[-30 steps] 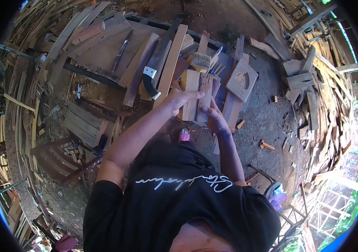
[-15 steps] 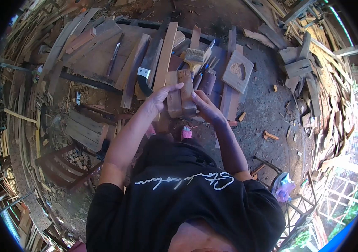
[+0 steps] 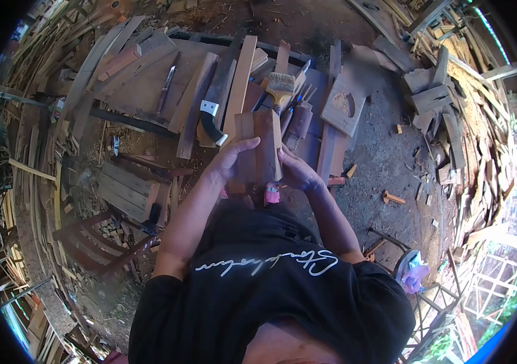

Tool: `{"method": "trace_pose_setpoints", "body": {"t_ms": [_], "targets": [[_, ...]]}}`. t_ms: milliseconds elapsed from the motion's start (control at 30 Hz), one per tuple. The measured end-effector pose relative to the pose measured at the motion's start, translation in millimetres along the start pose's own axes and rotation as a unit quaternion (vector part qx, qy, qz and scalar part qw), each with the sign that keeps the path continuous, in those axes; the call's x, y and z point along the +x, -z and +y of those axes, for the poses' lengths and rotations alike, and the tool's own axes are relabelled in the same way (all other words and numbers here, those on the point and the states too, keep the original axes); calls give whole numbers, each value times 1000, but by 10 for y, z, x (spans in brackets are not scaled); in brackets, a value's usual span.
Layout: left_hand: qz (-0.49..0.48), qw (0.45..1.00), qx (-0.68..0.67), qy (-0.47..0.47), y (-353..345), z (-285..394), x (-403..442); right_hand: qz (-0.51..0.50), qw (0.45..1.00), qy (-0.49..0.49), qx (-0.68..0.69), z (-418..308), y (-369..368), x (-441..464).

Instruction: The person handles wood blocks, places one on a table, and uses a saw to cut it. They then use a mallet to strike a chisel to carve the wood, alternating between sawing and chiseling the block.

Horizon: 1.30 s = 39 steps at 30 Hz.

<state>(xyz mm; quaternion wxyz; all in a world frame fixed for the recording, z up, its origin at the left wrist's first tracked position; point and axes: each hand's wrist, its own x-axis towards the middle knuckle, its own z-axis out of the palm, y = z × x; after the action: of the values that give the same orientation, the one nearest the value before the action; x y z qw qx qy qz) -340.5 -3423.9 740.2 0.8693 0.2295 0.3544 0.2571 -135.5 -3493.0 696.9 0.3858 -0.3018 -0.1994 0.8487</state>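
Note:
Held up in front of my waist is a brown wooden block (image 3: pixel 265 142), gripped between both hands. My left hand (image 3: pixel 233 159) wraps round its left side, with the thumb lying on the upper face. On the opposite side, my right hand (image 3: pixel 298 170) presses its fingers and thumb against the block's edge. Just beyond the block lies a wide paintbrush (image 3: pixel 281 86) with pale bristles. A saw (image 3: pixel 211 121) with a black handle rests on the boards left of the block. To the right is a bundle of slim tools (image 3: pixel 301 115), partly with blue handles.
A wooden board with a scooped hollow (image 3: pixel 338 108) lies right of the tools. A long narrow blade tool (image 3: pixel 166 90) sits on the wide panel at left. Long planks (image 3: pixel 239 85) cross the work surface. A slatted wooden chair (image 3: pixel 104 242) stands at lower left. Scrap wood surrounds the ground.
Both hands have tilted and turned the block, so its lighter right edge now shows. The block and hands have come slightly nearer my body.

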Motion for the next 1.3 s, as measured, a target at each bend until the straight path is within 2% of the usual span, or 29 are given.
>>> {"method": "trace_pose_setpoints", "body": {"t_ms": [267, 400, 467, 533, 667, 800, 900, 1000, 1033, 1067, 1100, 1167, 1200, 1233, 1300], "targets": [[-14, 998, 26, -50, -38, -4, -103, 7, 993, 99, -65, -100, -251, -47], [-4, 998, 23, -65, -22, 2, -93, -1, 992, 111, -64, -76, -295, -46], [6, 997, 40, -72, -18, -24, -62, 32, 992, 110, -61, -74, -333, -55], [50, 977, 107, -177, -44, -83, -21, 63, 986, 112, -102, -94, -337, -54], [64, 981, 81, -164, -39, -225, 33, 120, 962, 147, -195, -67, -338, -69], [44, 977, 121, -168, 42, -366, 109, 148, 955, 162, -202, -5, -364, -143], [18, 972, 157, -173, 41, -378, 173, 204, 934, 135, -260, 33, -389, -216], [18, 965, 199, -169, -72, -373, 134, 210, 875, 215, -379, 271, -193, -202], [33, 975, 156, -152, -133, -366, 82, 198, 840, 257, -434, 292, -164, -197], [50, 983, 113, -134, -172, -366, 34, 153, 926, 125, -321, 11, -391, -444], [51, 983, 119, -132, -186, -369, -5, 153, 928, 128, -316, -10, -318, -492], [-19, 995, -17, -97, -203, -365, -59, 140, 955, 119, -233, -56, -211, -566], [12, 993, -65, -94, -124, -433, -1, 145, 963, 129, -188, -68, -180, -613], [15, 994, -60, -92, -186, -431, -17, 144, 964, 131, -183, -48, -128, -615], [-64, 973, -188, -117, -333, -443, -36, 134, 958, 146, -207, 5, -18, -584]]}}
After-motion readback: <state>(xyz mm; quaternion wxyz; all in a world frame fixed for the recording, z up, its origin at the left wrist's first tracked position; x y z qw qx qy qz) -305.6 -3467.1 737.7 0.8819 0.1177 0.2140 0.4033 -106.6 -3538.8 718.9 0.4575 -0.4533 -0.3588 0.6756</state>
